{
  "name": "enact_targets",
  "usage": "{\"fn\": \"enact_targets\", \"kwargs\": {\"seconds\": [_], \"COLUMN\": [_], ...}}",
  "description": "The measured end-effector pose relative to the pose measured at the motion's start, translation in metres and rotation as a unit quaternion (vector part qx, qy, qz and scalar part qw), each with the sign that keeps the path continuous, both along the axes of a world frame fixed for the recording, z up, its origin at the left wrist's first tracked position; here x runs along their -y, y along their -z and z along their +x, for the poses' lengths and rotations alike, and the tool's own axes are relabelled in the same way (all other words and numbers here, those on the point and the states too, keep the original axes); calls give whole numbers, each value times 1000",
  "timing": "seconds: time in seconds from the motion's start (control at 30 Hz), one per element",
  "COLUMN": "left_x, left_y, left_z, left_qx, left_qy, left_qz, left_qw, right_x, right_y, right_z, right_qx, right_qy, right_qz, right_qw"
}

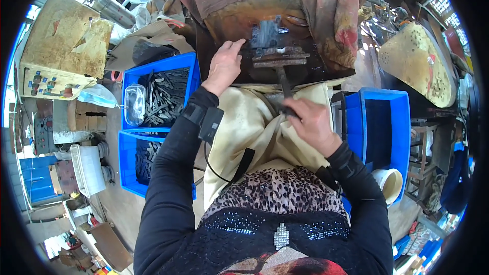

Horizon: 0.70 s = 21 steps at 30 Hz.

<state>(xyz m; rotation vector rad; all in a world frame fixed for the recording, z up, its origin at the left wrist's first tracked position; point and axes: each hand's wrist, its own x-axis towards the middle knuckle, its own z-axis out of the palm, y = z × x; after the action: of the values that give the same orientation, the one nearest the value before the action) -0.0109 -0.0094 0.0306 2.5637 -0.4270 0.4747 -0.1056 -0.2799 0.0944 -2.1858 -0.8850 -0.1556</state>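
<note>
My right hand (311, 126) is closed around the dark handle of a T-shaped metal tool (281, 63). The tool's wide crossbar lies across a dark, wet-looking work surface (229, 74), just in front of a grey metal block (269, 33). To the left of the block, my left hand (225, 66) hovers at or rests by the work surface, its index finger stretched toward the block. Nothing shows in that hand, though its lower fingers are partly hidden. A stained reddish cloth (333, 15) hangs over the back and right of the work area.
At my left stand two blue bins (191, 91) with dark, thin metal parts; a clear plastic container (134, 105) sits in the farther one. Another blue bin (400, 122) stands at my right beside a cream bucket (391, 184). A control box (56, 81) is far left.
</note>
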Motion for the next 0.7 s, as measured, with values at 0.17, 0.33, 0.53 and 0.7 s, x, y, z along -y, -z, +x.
{"fn": "enact_targets", "kwargs": {"seconds": [0.17, 0.33, 0.53, 0.7], "left_x": [-1, 7, 1, -2], "left_y": [9, 15, 21, 21], "left_z": [-25, -24, -19, -19], "left_qx": [-14, -78, -46, -90], "left_qy": [-90, -134, -132, -93], "left_qz": [-41, -24, -20, 61], "left_qw": [995, 988, 990, 990], "right_x": [-29, -51, -78, -81], "right_y": [-27, -49, -58, -46], "right_z": [61, 148, 252, 314], "right_qx": [66, 54, -47, -83], "right_qy": [85, 112, 109, 102], "right_qz": [107, 94, 83, 91], "right_qw": [988, 988, 989, 987]}}
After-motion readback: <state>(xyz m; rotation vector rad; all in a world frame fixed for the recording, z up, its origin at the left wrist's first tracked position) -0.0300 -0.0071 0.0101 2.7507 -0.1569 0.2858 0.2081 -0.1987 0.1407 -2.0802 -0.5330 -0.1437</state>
